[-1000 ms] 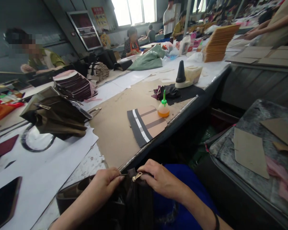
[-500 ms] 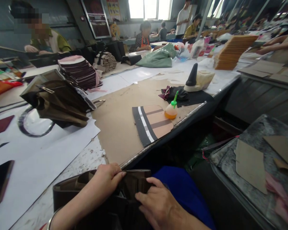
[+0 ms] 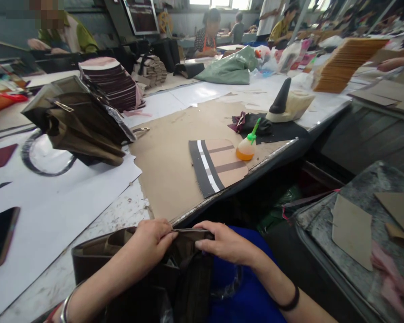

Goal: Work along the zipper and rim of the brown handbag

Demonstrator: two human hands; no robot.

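A dark brown bag (image 3: 97, 262) with its mouth facing up lies at the table's near edge, against my body. My left hand (image 3: 155, 240) is closed on the bag's upper rim near its middle, thumb inside. Farther right on the same rim, my right hand (image 3: 218, 242) pinches the edge between thumb and fingers. The bag's inside is mostly in shadow. A ring-shaped handle (image 3: 234, 285), seemingly wrapped in clear plastic, hangs below my right hand against blue cloth (image 3: 252, 296).
Brown paper (image 3: 168, 148) covers the table ahead, bearing a striped curved panel (image 3: 218, 166) and a bottle of orange liquid (image 3: 245, 150). Another brown bag (image 3: 84, 121) stands left, near a phone (image 3: 0, 237). A stool-like surface (image 3: 319, 220) holds board pieces at right. Co-workers sit beyond.
My right hand has risen from inside the bag to its rim and now grips it. My left hand keeps its hold. The camera view has tilted down slightly.
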